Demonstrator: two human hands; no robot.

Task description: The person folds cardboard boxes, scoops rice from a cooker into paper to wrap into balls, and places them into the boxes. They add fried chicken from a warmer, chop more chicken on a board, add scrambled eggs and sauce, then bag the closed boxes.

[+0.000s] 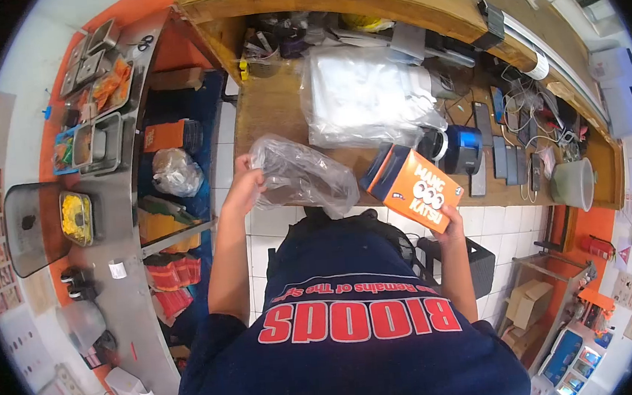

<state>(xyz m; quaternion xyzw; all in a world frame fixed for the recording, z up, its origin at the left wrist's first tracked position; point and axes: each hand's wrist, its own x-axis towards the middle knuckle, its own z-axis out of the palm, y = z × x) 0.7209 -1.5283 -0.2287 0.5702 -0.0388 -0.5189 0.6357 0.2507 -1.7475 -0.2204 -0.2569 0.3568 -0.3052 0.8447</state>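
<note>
My left hand (247, 184) pinches the edge of a clear plastic bag (303, 175), which hangs out to the right over the front of the wooden table. In my right hand (449, 224) is a stack of orange and dark blue cardboard boxes (412, 186), gripped at its near right corner. White "Mang Katsu" lettering faces up on the top box. The stack is held at the table's front edge, to the right of the bag. Behind both hands, a pile of clear plastic bags (363, 93) lies flat on the table.
On the wooden table (268, 105), a blue and black device (463, 149) stands beside several phones and tangled cables (524, 107). A whitish bucket (573, 183) is at the right end. To the left runs a steel counter (127, 301) with metal trays (100, 144) and a container of yellow food (76, 216).
</note>
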